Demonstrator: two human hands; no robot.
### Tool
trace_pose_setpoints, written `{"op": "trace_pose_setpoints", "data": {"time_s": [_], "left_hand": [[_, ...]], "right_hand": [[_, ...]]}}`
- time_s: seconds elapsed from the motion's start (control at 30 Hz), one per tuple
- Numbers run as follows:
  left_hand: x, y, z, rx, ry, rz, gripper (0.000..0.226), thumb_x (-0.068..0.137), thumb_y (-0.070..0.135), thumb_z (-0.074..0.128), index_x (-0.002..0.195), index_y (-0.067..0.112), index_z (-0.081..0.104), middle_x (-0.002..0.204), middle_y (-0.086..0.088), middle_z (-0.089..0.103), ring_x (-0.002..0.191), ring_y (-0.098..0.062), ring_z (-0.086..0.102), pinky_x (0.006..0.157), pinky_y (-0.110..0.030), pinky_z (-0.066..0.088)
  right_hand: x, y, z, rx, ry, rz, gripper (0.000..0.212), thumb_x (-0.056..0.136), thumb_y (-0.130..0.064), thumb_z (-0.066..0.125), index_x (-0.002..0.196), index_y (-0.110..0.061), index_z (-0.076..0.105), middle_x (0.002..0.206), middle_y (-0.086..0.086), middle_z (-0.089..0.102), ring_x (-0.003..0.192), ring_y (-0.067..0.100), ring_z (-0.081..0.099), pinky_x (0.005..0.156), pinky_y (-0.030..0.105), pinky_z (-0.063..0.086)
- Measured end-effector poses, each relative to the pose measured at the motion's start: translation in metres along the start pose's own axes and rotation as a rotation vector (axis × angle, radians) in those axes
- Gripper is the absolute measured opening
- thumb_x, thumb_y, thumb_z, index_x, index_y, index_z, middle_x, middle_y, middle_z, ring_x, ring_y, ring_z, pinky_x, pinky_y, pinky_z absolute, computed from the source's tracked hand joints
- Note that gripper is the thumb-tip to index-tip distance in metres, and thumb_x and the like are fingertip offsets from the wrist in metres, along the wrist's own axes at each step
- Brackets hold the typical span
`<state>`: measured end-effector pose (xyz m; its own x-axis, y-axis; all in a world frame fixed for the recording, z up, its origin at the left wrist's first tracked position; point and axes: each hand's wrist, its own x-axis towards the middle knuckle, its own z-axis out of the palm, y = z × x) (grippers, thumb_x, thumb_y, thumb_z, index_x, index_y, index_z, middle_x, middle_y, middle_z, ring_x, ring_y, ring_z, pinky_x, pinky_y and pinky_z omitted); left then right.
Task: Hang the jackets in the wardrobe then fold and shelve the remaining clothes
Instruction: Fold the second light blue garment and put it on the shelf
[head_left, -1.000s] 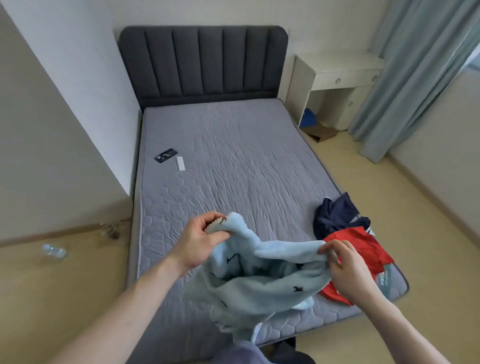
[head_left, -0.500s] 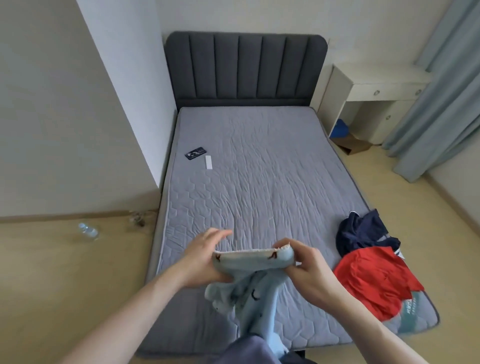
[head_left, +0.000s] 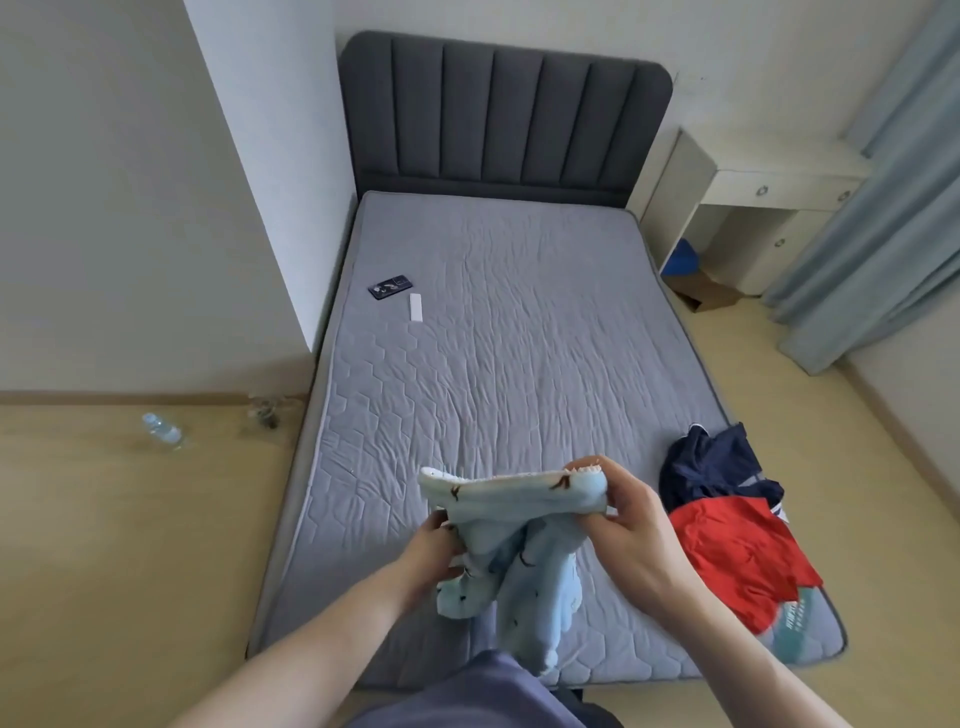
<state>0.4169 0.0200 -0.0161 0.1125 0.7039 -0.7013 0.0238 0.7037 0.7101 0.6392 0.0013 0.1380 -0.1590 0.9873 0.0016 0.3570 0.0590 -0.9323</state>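
Both hands' grips, left (head_left: 434, 545) and right (head_left: 631, 525), around soft fleecy pale-blue garment (head_left: 511, 530).

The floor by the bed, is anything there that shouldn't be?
Yes. A plastic water bottle lies on its side on the floor left of the bed, near the wall. Bottles usually stand on a table.

Pale walls (head_left: 130, 182), wood floor (head_left: 104, 545), grey bed (head_left: 493, 338), white desk (head_left: 753, 182), curtain (head_left: 883, 208), perhaps covering a window.

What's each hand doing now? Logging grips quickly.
Left hand: grips the light blue garment.
Right hand: grips the same garment's upper edge.
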Motion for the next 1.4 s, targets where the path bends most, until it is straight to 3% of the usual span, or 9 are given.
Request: {"op": "trace_pose_setpoints", "data": {"time_s": [0.13,0.23,0.4,0.63,0.8,0.93,1.17,1.27,1.4], "left_hand": [[0.017,0.019,-0.009,0.598,0.013,0.255,0.067,0.072,0.027,0.071,0.135,0.023,0.05,0.117,0.01,0.062,0.109,-0.014,0.061,0.087,-0.033,0.056],[0.036,0.014,-0.021,1.095,0.019,0.257,0.042,0.085,0.042,0.068,0.119,0.018,0.064,0.119,0.0,0.064,0.117,-0.025,0.056,0.094,-0.037,0.047],[0.041,0.03,-0.043,0.709,0.153,0.299,0.017,0.093,0.01,0.048,0.097,0.018,0.062,0.097,-0.005,0.069,0.094,-0.026,0.065,0.072,-0.034,0.049],[0.01,0.086,-0.085,0.743,0.185,0.639,0.015,0.086,0.012,0.061,0.078,0.025,0.058,0.071,0.004,0.066,0.072,-0.02,0.062,0.065,-0.036,0.044],[0.001,0.098,-0.106,1.284,0.099,0.584,0.041,0.061,0.074,0.07,0.076,0.037,0.059,0.071,0.017,0.065,0.066,-0.001,0.059,0.06,-0.032,0.049],[0.016,0.089,-0.118,1.615,0.187,0.425,0.012,0.071,0.026,0.058,0.075,0.033,0.049,0.077,0.014,0.053,0.094,-0.018,0.062,0.077,-0.036,0.041],[0.046,0.128,-0.133,1.049,0.568,0.28,0.019,0.084,0.004,0.05,0.1,0.016,0.055,0.11,-0.016,0.067,0.101,-0.036,0.063,0.078,-0.036,0.05],[0.053,0.19,-0.123,0.903,0.684,0.417,0.025,0.093,0.007,0.05,0.117,0.01,0.052,0.12,-0.022,0.064,0.109,-0.041,0.059,0.083,-0.038,0.045],[0.043,0.283,-0.109,0.891,0.776,0.68,0.018,0.097,0.012,0.048,0.111,0.013,0.058,0.11,-0.019,0.068,0.099,-0.041,0.06,0.076,-0.037,0.043]], "right_hand": [[-0.001,0.001,-0.004,-0.012,-0.077,-0.024,0.027,0.084,-0.004,0.053,0.1,-0.021,0.067,0.088,-0.003,0.069,0.081,0.016,0.064,0.067,0.028,0.052],[0.0,-0.001,-0.006,-0.058,-0.139,-0.053,0.03,0.086,-0.005,0.052,0.106,-0.021,0.067,0.091,-0.002,0.069,0.084,0.02,0.065,0.069,0.032,0.054],[0.004,0.013,-0.035,-0.252,-0.093,-0.061,0.022,0.083,-0.015,0.054,0.1,-0.026,0.064,0.087,-0.008,0.07,0.077,0.006,0.064,0.064,0.015,0.047],[-0.001,0.06,-0.078,-0.422,0.063,0.176,0.006,0.086,-0.028,0.075,0.085,-0.033,0.071,0.073,-0.009,0.073,0.061,0.006,0.065,0.053,0.027,0.052],[0.012,0.08,-0.078,-0.41,0.137,0.252,0.012,0.087,-0.032,0.077,0.077,-0.026,0.073,0.07,0.0,0.073,0.058,0.014,0.063,0.056,0.039,0.054],[0.043,0.083,-0.075,-0.29,0.29,0.247,0.01,0.088,-0.026,0.077,0.079,-0.022,0.073,0.07,-0.003,0.072,0.063,0.005,0.059,0.058,0.034,0.052],[0.119,0.056,-0.091,-0.068,0.366,0.238,0.013,0.091,-0.024,0.073,0.078,-0.026,0.073,0.079,0.001,0.073,0.07,0.017,0.071,0.052,0.038,0.062],[0.163,0.038,-0.115,0.045,0.427,0.232,0.01,0.092,-0.021,0.071,0.085,-0.029,0.072,0.093,0.002,0.073,0.088,0.025,0.072,0.06,0.039,0.064],[0.224,0.003,-0.158,0.059,0.493,0.168,0.013,0.09,-0.009,0.062,0.091,-0.021,0.069,0.1,0.013,0.071,0.102,0.036,0.069,0.083,0.056,0.061]]}}
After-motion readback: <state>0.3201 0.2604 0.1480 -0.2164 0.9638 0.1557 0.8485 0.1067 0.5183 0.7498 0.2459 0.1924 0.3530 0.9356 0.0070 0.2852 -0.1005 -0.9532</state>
